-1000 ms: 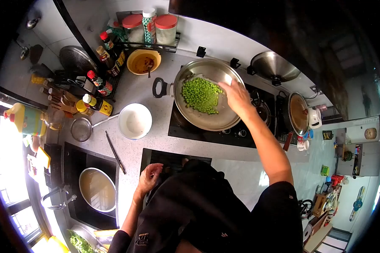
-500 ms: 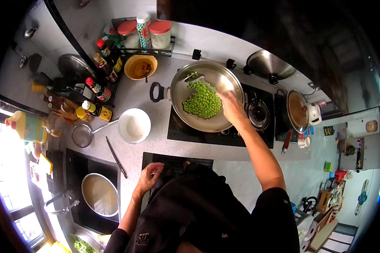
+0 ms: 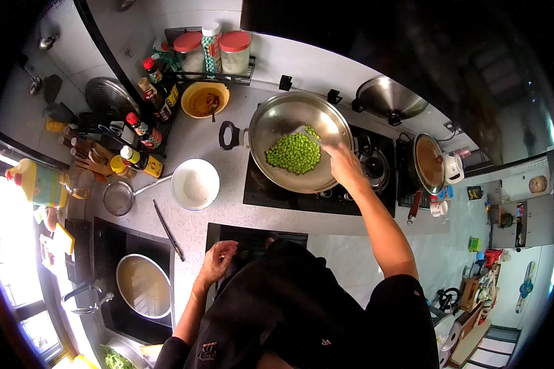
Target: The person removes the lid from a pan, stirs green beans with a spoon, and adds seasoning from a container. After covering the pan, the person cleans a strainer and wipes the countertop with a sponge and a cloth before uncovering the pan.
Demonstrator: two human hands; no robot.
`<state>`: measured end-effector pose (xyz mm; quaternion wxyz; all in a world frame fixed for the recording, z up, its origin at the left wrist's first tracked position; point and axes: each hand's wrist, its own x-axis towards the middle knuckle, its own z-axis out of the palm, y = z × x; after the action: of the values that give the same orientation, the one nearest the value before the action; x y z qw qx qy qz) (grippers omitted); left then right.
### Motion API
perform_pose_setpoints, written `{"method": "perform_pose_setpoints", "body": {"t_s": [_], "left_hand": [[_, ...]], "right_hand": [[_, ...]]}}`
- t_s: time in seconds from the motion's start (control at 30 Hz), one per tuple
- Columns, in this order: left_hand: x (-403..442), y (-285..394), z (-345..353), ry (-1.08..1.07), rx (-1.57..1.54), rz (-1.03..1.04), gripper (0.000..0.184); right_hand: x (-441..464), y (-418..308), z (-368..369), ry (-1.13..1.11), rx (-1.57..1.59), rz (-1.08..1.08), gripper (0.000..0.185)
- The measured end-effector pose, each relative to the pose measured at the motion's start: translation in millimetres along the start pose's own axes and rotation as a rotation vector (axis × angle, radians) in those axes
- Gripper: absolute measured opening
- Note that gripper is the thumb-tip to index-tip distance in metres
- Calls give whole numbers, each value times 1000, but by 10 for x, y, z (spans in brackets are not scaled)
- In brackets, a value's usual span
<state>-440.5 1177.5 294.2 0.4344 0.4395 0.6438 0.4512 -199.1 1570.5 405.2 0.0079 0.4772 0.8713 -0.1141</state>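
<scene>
My right hand point(image 3: 347, 166) is closed around the handle of a spatula point(image 3: 313, 139) above the right side of a wide steel wok point(image 3: 268, 123). The spatula's blade meets the upper edge of a heap of shelled green beans point(image 3: 294, 154); part of it is hidden or blurred. These beans lie in the middle of the wok, with a few apart near the blade. My left hand point(image 3: 219, 261) hangs in front of my body by the counter edge. Its fingers are loosely bent, and it holds nothing.
Left of the wok are a white pot point(image 3: 195, 184), a strainer point(image 3: 118, 198), a chopstick-like dark stick point(image 3: 168, 230) and a yellow bowl point(image 3: 205, 98) of sauce. A pot point(image 3: 144, 286) of cloudy liquid stands in the sink. A lidded pan point(image 3: 429, 163) sits right of the stove point(image 3: 375, 166).
The spatula blade has moved from the wok's upper left toward the right, to the top of the beans. The heap looks more gathered. My left hand has barely moved.
</scene>
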Motion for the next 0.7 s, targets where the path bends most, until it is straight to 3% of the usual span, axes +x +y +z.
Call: {"method": "perform_pose_setpoints", "body": {"t_s": [0.07,0.23,0.47,0.6,0.7], "left_hand": [[-49,37,-40,2,33,-36,22],[-71,-80,-12,-39,-13,-86,22],[-19,-29,-54,-65,-11,-78,22],[-5,-138,-36,-87,-49,-63,22],[0,-142,-19,-102,-57,-20,21]], "right_hand": [[-146,-30,-202,-133,23,93,44],[-160,99,-86,86,-5,90,38],[-427,134,-78,-65,300,108,35],[-281,76,41,134,223,93,35],[-172,81,228,156,212,59,35]]}}
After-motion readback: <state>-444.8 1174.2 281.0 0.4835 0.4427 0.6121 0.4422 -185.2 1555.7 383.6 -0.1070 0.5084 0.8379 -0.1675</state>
